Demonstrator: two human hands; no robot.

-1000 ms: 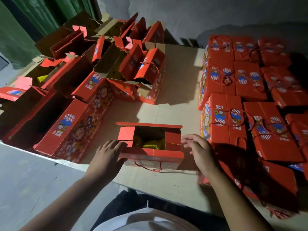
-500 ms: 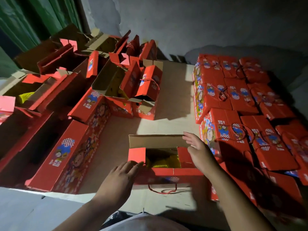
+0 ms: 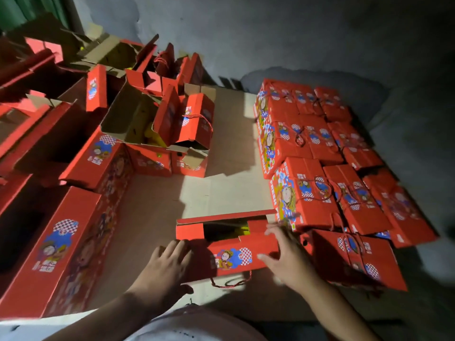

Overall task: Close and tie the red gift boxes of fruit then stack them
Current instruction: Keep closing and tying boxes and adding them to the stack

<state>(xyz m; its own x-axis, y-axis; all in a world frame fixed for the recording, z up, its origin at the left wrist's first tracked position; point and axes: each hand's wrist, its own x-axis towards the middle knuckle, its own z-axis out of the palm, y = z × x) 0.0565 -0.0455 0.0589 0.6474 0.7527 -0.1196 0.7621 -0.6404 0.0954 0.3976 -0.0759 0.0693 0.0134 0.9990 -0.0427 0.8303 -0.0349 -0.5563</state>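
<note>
Both hands, left [image 3: 170, 263] and right [image 3: 286, 255], flat on half-closed box [image 3: 229, 242]; tied stack [image 3: 327, 158] right of it, open boxes [image 3: 152, 124] left pending.

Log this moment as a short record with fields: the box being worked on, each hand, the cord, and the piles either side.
box in work: red gift box, top partly open, yellow fruit visible inside
near flap: folded down over the opening
left hand: fingers flat on the near flap's left end
right hand: spread on the box's right end, blurred
cord: loose, hanging at the front, untied
right pile: closed tied boxes, stacked
left pile: open boxes, flaps up
</note>
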